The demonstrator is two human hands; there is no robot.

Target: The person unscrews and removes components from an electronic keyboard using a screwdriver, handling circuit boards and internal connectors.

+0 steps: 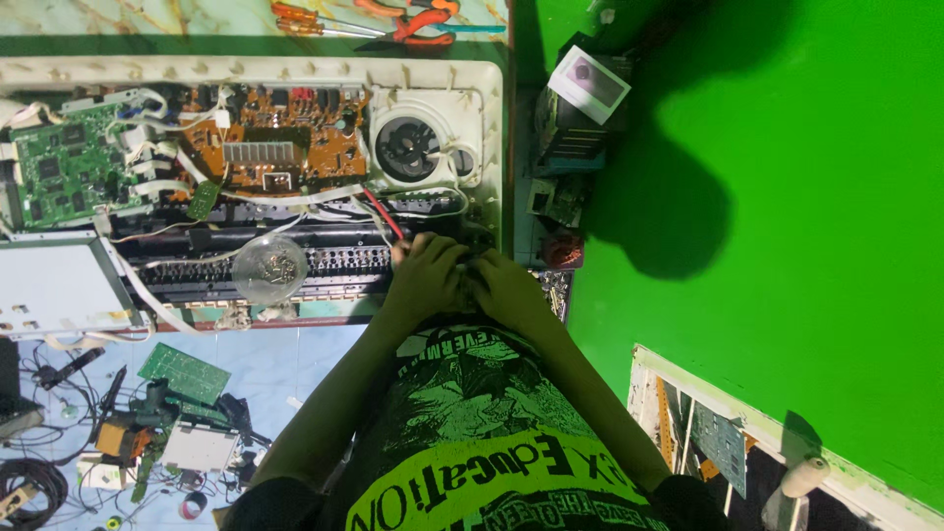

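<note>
Both hands, left (425,278) and right (503,287), press together on the opened keyboard's (295,74) near right corner, apparently freeing a small part needing fine fingertip control.

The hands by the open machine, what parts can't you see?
- Head view: the fingertips of the left hand and right hand curl under, so what they touch in the opened keyboard case is hidden.
- Contents of the clear round dish are too small to tell.
- The green circuit board is partly cut off by the left edge.
- Pliers are cut off by the top edge.
</note>
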